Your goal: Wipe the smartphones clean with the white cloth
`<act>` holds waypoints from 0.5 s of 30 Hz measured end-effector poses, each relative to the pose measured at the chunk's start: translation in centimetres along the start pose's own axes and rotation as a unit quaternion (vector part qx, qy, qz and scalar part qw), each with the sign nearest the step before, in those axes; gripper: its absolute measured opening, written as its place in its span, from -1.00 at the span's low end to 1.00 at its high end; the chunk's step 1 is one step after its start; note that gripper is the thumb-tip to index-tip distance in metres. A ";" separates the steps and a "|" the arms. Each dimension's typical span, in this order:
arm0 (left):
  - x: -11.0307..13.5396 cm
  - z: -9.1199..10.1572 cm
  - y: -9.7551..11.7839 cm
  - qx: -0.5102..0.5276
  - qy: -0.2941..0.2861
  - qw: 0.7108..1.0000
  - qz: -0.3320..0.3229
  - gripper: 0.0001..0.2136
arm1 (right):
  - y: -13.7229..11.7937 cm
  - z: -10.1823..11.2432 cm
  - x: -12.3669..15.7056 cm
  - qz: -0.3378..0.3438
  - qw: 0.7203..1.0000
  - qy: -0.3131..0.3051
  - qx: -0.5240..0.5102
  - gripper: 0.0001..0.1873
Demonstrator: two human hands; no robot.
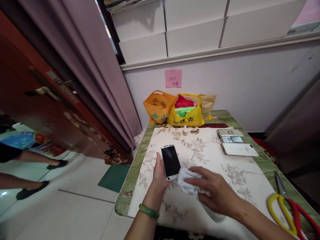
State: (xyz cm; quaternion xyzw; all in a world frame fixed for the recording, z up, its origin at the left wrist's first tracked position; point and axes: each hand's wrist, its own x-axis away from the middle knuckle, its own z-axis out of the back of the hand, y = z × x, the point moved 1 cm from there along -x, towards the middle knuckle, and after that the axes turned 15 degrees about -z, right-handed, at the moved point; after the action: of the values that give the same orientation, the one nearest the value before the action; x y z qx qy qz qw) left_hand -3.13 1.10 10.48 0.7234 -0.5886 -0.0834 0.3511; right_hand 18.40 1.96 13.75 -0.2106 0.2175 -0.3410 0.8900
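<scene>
A white phone with a dark screen [170,161] lies face up on a floral paper sheet [200,153] covering the table. My left hand [159,175] rests beside the phone's left edge, fingers along it, steadying it. A green bangle sits on that wrist. My right hand [216,193] presses a white cloth [186,180] down against the phone's lower right corner, fingers curled over the cloth.
Three more phones [236,141] lie at the table's far right. Two yellow and orange bags [175,111] stand against the wall under a pink note [173,78]. Scissors with yellow and red handles [287,210] lie near right. A small bottle [185,130] stands mid-back. Another person's legs [25,173] are at left.
</scene>
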 end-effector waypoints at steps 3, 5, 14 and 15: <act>0.4 -0.3 -0.4 -0.048 0.021 0.998 -0.033 -0.60 | -0.1 1.1 -0.5 0.018 0.999 0.026 -0.011 -0.31; 0.8 -0.4 -0.5 -0.079 0.034 0.995 -0.039 -0.68 | -0.6 1.0 -0.5 0.049 0.998 0.043 -0.013 -0.32; 2.4 -0.4 -0.6 -0.109 -0.072 0.991 0.019 -0.75 | 1.9 -0.5 -3.7 0.045 0.986 0.163 0.006 -0.52; 2.5 -0.4 -0.7 -0.107 -0.082 0.991 0.023 -0.74 | 2.3 -0.5 -4.4 0.022 0.982 0.190 0.010 -0.55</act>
State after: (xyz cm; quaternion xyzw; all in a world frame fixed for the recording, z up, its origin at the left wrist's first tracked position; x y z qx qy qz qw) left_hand -1.60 -0.93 11.08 0.6582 -0.6199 -0.1970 0.3791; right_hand 16.39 6.47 13.19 -0.1282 0.3836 -0.3569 0.8420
